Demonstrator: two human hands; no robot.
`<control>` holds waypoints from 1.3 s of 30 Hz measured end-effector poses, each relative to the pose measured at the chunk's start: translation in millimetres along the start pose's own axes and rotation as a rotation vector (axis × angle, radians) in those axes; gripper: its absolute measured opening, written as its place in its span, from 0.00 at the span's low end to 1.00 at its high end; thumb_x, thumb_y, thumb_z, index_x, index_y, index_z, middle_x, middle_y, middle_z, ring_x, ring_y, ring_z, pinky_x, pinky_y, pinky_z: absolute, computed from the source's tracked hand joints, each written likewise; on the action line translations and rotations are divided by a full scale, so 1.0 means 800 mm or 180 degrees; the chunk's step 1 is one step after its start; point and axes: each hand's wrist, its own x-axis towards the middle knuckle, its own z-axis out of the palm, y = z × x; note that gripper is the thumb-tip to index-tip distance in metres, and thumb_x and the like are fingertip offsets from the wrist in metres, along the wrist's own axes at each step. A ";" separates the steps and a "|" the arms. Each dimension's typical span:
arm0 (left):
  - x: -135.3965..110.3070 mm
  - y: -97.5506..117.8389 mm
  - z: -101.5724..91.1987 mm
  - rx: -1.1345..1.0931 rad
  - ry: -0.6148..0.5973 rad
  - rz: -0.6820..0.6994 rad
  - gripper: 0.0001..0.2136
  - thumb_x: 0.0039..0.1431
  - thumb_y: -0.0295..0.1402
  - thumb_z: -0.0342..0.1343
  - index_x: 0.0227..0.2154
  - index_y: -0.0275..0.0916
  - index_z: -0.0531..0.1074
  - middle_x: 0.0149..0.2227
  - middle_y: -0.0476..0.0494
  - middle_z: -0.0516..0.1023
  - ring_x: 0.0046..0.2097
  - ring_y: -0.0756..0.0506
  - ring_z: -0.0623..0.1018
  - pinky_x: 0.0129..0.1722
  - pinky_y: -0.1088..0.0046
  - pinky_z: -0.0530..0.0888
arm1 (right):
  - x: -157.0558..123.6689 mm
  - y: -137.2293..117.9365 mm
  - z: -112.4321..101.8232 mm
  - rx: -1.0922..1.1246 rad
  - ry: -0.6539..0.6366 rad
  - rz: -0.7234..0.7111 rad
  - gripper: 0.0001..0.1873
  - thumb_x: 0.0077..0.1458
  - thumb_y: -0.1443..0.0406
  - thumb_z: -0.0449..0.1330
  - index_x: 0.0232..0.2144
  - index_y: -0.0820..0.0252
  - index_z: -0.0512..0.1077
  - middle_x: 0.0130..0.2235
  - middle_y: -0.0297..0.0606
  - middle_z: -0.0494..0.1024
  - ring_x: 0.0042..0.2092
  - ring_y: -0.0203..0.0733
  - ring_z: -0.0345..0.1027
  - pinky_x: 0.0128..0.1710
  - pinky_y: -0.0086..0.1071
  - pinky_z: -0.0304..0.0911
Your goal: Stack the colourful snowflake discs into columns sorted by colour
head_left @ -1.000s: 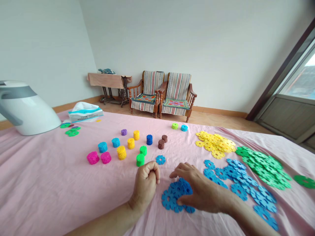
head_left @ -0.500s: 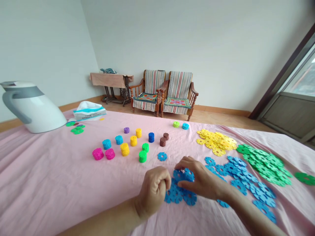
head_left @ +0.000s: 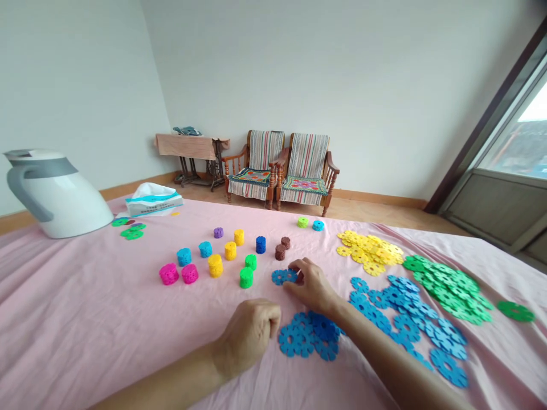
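My right hand (head_left: pixel 311 286) pinches a blue notched plastic disc (head_left: pixel 292 274) by its right side, thumb near and fingers far. That disc overlaps or touches another blue disc (head_left: pixel 278 278) on the cloth. My left hand (head_left: pixel 252 330) is curled into a fist over the cloth; whatever is inside it, if anything, is hidden. Just right of the fist lies a small group of blue discs (head_left: pixel 299 336), with a darker blue disc (head_left: pixel 323 326) on top, partly behind my right wrist. A larger spread of blue discs (head_left: pixel 405 327) lies beyond my right forearm.
Yellow (head_left: pixel 370 250) and green disc piles (head_left: pixel 448 287) lie at the right. Short stacks, including green (head_left: pixel 246 278), yellow (head_left: pixel 216 265), pink (head_left: pixel 169 274) and brown (head_left: pixel 280 252), stand mid-table. A white jug (head_left: pixel 64 196) and tissue box (head_left: pixel 154 202) stand at left on the pink cloth (head_left: pixel 106 319).
My right hand has moved from the near blue group up and left to the single blue disc, bringing another disc beside it. My left fist has shifted slightly left.
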 end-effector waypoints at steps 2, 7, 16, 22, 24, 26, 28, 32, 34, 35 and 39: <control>0.006 -0.012 -0.002 -0.0068 0.0325 -0.0264 0.10 0.39 0.18 0.39 0.13 0.40 0.57 0.15 0.53 0.61 0.20 0.51 0.63 0.22 0.77 0.56 | 0.008 -0.002 0.009 0.0054 0.0021 -0.0009 0.12 0.45 0.66 0.61 0.36 0.62 0.70 0.34 0.37 0.68 0.30 0.34 0.64 0.33 0.30 0.62; 0.014 -0.025 -0.005 -0.0274 0.0706 -0.0565 0.11 0.37 0.19 0.38 0.17 0.39 0.61 0.18 0.52 0.65 0.23 0.51 0.66 0.24 0.78 0.60 | 0.015 -0.001 0.020 0.0122 0.0048 -0.0162 0.13 0.44 0.67 0.61 0.37 0.59 0.71 0.36 0.37 0.67 0.34 0.36 0.65 0.37 0.31 0.62; 0.017 -0.029 -0.008 -0.0758 0.0665 -0.0864 0.10 0.38 0.20 0.38 0.16 0.38 0.62 0.16 0.54 0.65 0.16 0.54 0.63 0.18 0.80 0.58 | 0.015 0.001 0.023 0.0039 0.0041 -0.0125 0.13 0.44 0.65 0.63 0.36 0.59 0.71 0.36 0.36 0.67 0.36 0.38 0.65 0.38 0.32 0.62; 0.016 -0.027 -0.008 -0.1056 0.0647 -0.1015 0.09 0.37 0.21 0.39 0.15 0.38 0.63 0.16 0.54 0.65 0.16 0.54 0.62 0.17 0.81 0.57 | 0.014 -0.001 0.023 -0.0123 0.0015 -0.0184 0.13 0.43 0.65 0.64 0.36 0.59 0.72 0.35 0.36 0.67 0.38 0.39 0.64 0.40 0.34 0.61; 0.015 -0.026 -0.008 -0.1079 0.0658 -0.1014 0.09 0.37 0.21 0.40 0.15 0.38 0.63 0.16 0.54 0.65 0.16 0.54 0.62 0.17 0.81 0.57 | 0.014 -0.001 0.023 -0.0159 -0.0003 -0.0174 0.13 0.43 0.65 0.64 0.35 0.58 0.72 0.34 0.36 0.67 0.38 0.40 0.64 0.40 0.34 0.61; 0.015 -0.026 -0.008 -0.1071 0.0668 -0.0999 0.09 0.37 0.21 0.40 0.16 0.38 0.63 0.16 0.54 0.65 0.16 0.54 0.62 0.17 0.81 0.57 | 0.016 0.000 0.023 -0.0162 -0.0014 -0.0181 0.14 0.43 0.65 0.64 0.35 0.59 0.72 0.34 0.36 0.68 0.38 0.40 0.64 0.40 0.34 0.61; 0.016 -0.027 -0.007 -0.1039 0.0660 -0.0981 0.09 0.37 0.21 0.40 0.15 0.38 0.63 0.16 0.53 0.65 0.17 0.54 0.62 0.17 0.81 0.57 | 0.017 0.000 0.019 -0.0074 -0.0041 -0.0155 0.15 0.43 0.64 0.64 0.37 0.59 0.72 0.35 0.37 0.68 0.37 0.38 0.65 0.39 0.33 0.62; 0.017 -0.027 -0.007 -0.0995 0.0637 -0.0979 0.09 0.37 0.21 0.40 0.15 0.38 0.63 0.16 0.53 0.65 0.17 0.54 0.62 0.17 0.81 0.57 | 0.013 -0.005 -0.009 0.0162 -0.0203 0.0006 0.10 0.48 0.64 0.60 0.35 0.61 0.72 0.35 0.38 0.71 0.32 0.35 0.66 0.34 0.31 0.62; 0.017 -0.026 -0.008 -0.0983 0.0636 -0.0975 0.09 0.37 0.21 0.40 0.15 0.38 0.63 0.16 0.53 0.65 0.17 0.54 0.62 0.17 0.81 0.57 | 0.003 -0.010 -0.032 0.0180 -0.0532 -0.0096 0.06 0.49 0.66 0.59 0.31 0.61 0.72 0.32 0.36 0.71 0.32 0.35 0.66 0.33 0.30 0.62; 0.018 -0.026 -0.008 -0.0980 0.0638 -0.0969 0.09 0.37 0.21 0.40 0.15 0.38 0.63 0.16 0.53 0.65 0.17 0.54 0.62 0.18 0.81 0.57 | -0.003 -0.012 -0.044 0.0188 -0.0773 -0.0217 0.06 0.49 0.67 0.59 0.32 0.60 0.73 0.31 0.35 0.72 0.32 0.35 0.66 0.33 0.29 0.62; 0.018 -0.025 -0.008 -0.0988 0.0657 -0.0942 0.09 0.36 0.21 0.40 0.15 0.38 0.64 0.16 0.53 0.65 0.19 0.53 0.62 0.18 0.81 0.57 | -0.035 -0.019 -0.087 0.0003 -0.1447 -0.0413 0.14 0.42 0.70 0.61 0.36 0.57 0.72 0.37 0.35 0.72 0.38 0.37 0.66 0.39 0.31 0.62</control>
